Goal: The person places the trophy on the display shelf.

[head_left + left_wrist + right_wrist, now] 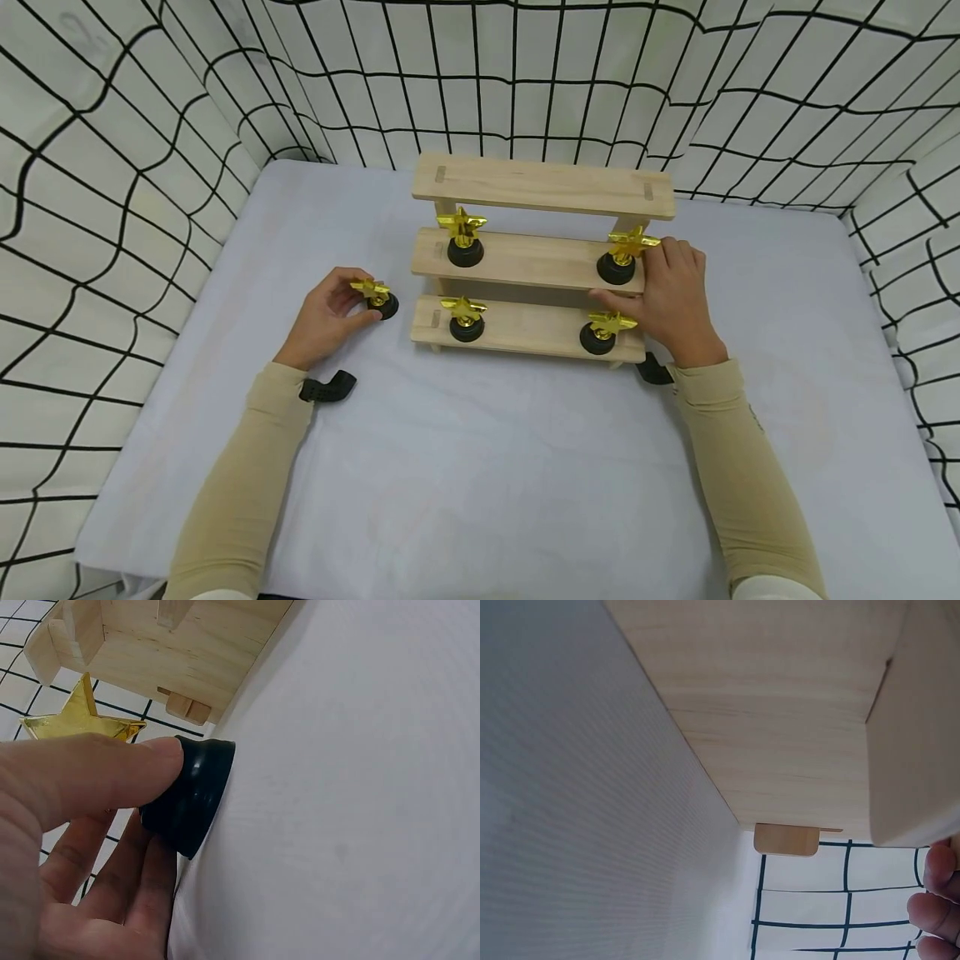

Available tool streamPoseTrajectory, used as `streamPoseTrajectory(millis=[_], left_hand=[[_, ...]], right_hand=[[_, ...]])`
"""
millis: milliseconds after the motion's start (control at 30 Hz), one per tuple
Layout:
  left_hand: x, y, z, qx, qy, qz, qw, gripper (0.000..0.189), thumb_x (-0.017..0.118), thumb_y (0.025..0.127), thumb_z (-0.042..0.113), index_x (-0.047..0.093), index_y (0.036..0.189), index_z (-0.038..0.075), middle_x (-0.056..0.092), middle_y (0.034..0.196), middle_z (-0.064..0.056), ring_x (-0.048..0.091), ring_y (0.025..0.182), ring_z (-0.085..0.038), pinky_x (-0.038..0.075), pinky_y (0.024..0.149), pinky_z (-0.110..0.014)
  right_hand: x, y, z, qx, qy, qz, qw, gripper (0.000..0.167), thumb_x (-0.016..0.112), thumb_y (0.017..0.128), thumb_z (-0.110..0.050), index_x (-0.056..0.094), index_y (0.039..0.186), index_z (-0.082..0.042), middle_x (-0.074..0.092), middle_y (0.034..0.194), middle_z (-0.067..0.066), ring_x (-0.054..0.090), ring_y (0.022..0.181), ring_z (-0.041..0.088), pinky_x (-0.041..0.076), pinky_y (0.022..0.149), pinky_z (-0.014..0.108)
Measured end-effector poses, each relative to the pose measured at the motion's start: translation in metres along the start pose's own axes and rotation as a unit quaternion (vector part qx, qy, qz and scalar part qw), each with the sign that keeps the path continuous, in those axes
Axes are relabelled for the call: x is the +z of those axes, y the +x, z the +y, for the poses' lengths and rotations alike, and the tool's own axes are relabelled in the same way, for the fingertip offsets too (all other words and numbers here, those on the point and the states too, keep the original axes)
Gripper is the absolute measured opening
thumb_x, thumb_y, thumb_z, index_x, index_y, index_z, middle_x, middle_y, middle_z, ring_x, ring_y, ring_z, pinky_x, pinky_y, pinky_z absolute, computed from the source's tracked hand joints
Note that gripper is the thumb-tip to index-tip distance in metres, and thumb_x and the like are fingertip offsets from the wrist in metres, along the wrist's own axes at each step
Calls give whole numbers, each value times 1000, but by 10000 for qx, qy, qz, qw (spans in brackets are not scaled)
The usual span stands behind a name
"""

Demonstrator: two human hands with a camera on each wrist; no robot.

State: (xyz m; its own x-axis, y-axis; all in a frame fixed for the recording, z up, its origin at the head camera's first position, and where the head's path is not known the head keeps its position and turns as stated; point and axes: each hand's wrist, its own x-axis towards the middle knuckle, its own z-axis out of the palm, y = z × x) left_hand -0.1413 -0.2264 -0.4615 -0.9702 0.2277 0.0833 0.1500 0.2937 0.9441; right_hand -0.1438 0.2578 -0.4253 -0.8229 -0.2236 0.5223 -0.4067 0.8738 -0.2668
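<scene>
My left hand [330, 317] pinches a small star trophy [377, 298], gold on top with a black round base [196, 791]. The thumb lies across it, and the base is at the tablecloth, left of a three-step wooden shelf [525, 260]. At the shelf's right end, my right hand [675, 292] grips the middle step, thumb along the front and fingers behind. Right fingertips [934, 915] show past a board's edge in the right wrist view. Two star trophies stand on the middle step, left [463, 237] and right [622, 254]; two more stand on the bottom step, left [465, 319] and right [603, 332].
A white cloth [480, 467] covers the table under the shelf. Black wire grid panels [472, 83] stand along the back and both sides. The top step [540, 183] carries nothing. Each wrist wears a black camera mount [328, 388].
</scene>
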Motion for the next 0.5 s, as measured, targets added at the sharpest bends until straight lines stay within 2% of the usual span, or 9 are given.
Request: streamPoseTrajectory(millis=[300, 400, 500], left_hand=[[4, -1, -5, 375, -41, 98, 9992, 55, 77, 83, -14, 53, 131, -5, 60, 122, 14, 62, 113, 2, 49, 104, -10], [5, -1, -5, 483, 105, 137, 9987, 56, 79, 82, -13, 54, 131, -5, 60, 121, 16, 61, 112, 1, 49, 103, -9], [5, 0, -5, 461, 266, 173, 9984, 58, 81, 81, -11, 55, 132, -3, 59, 121, 17, 60, 112, 0, 48, 102, -9]], right_hand=[[2, 1, 2, -68, -12, 62, 10000, 110, 43, 76, -99, 57, 109, 5, 48, 90, 21, 45, 85, 40, 32, 83, 57], [2, 1, 2, -59, -14, 51, 10000, 111, 43, 76, -99, 57, 111, 5, 48, 90, 21, 45, 85, 40, 32, 83, 57], [3, 0, 2, -55, -30, 69, 10000, 111, 41, 76, -99, 57, 111, 5, 48, 90, 21, 45, 85, 40, 32, 84, 57]])
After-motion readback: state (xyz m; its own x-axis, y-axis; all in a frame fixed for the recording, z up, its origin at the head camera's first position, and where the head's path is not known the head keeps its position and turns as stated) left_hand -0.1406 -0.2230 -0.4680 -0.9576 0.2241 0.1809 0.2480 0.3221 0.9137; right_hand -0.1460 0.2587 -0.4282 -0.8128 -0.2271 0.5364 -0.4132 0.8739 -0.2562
